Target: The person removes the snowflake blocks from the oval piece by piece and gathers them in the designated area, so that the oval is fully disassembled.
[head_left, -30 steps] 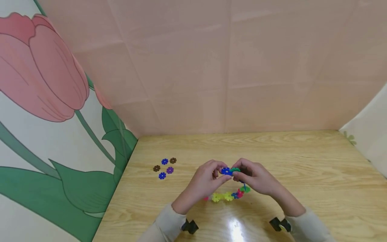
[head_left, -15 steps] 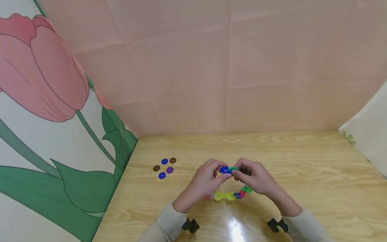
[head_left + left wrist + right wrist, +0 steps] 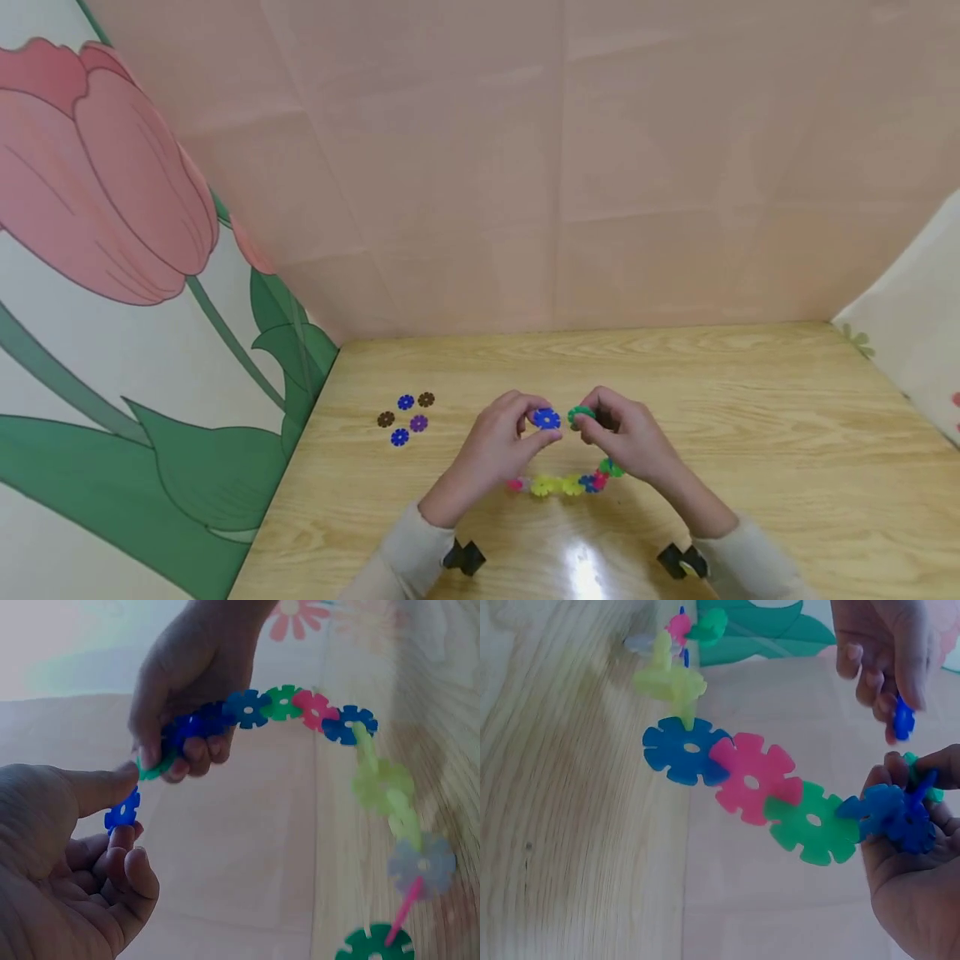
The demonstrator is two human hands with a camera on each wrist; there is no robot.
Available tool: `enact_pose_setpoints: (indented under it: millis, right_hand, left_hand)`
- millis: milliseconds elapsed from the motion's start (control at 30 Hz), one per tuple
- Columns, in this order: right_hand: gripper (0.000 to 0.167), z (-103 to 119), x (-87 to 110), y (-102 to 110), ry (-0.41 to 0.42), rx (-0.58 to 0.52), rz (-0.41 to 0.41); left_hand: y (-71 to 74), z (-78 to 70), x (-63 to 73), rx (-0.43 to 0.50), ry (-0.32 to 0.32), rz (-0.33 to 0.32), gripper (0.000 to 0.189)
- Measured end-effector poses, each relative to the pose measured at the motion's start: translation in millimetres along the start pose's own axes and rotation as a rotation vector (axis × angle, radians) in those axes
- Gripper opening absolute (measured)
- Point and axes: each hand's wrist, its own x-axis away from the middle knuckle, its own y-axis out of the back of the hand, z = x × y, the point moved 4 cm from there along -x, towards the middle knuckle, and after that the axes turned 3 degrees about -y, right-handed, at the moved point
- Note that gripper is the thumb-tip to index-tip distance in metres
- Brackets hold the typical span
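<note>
In the head view my left hand [image 3: 491,437] pinches a blue flower-shaped disc [image 3: 547,418] between thumb and fingers. Facing it, my right hand [image 3: 633,433] pinches a green notched disc [image 3: 581,416]; a narrow gap separates the two discs. That green disc is at the end of a chain of interlocked discs, whose blue pieces lie against my right fingers in the right wrist view. Onward from there run a green disc [image 3: 813,822], a pink disc [image 3: 754,780], a blue disc [image 3: 684,750] and yellow discs [image 3: 671,681]. A pale translucent disc [image 3: 422,865] follows.
Loose discs lie on the wooden table [image 3: 750,417] to the left: a purple disc [image 3: 419,423], a brown disc [image 3: 386,419], a blue disc [image 3: 400,437] and others. A pink cloth [image 3: 450,167] hangs behind the table, and a tulip-printed panel [image 3: 135,183] stands at left.
The blue disc and the green disc, overlapping at their edges before, are now apart. My left hand has shifted slightly left with the blue one; the loose discs stay put.
</note>
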Motion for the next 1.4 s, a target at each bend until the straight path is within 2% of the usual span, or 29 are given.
enact_pose_setpoints:
  millis: [200, 367, 467, 600, 767, 933, 1100, 1400]
  right_hand:
    - [0.006, -7.0, -1.0, 2.2, -0.033, -0.034, 0.024]
    - [0.006, -8.2, -2.4, 3.1, -0.018, -0.046, 0.063]
    - [0.002, -8.7, -0.6, 4.7, -0.038, -0.044, 0.107]
    - [0.013, -9.6, 2.8, 7.1, -0.064, -0.038, 0.176]
    - [0.019, -8.5, 4.6, 9.1, -0.039, -0.056, 0.232]
    - [0.025, -5.7, 5.6, 12.8, 0.007, -0.062, 0.213]
    - [0.027, -6.7, 5.2, 16.4, -0.003, -0.054, 0.177]
    - [0.024, -9.1, 4.4, 19.0, -0.015, -0.047, 0.154]
  left_hand:
    - [12.8, 22.3, 6.1, 0.006, 0.022, -0.026, 0.041]
    - [25.0, 46.8, 12.5, 0.017, 0.046, -0.068, 0.04]
    - [30.9, 63.1, 18.3, 0.019, 0.071, -0.086, 0.038]
    - [39.0, 82.0, 27.3, 0.009, 0.102, -0.105, 0.037]
    - [51.9, 102.6, 38.3, 0.003, 0.146, -0.132, 0.037]
    - [65.5, 129.1, 48.7, -0.007, 0.21, -0.169, 0.035]
    - [81.1, 152.8, 57.3, 0.004, 0.285, -0.206, 0.035]
    - [93.0, 187.9, 68.1, -0.006, 0.375, -0.188, 0.036]
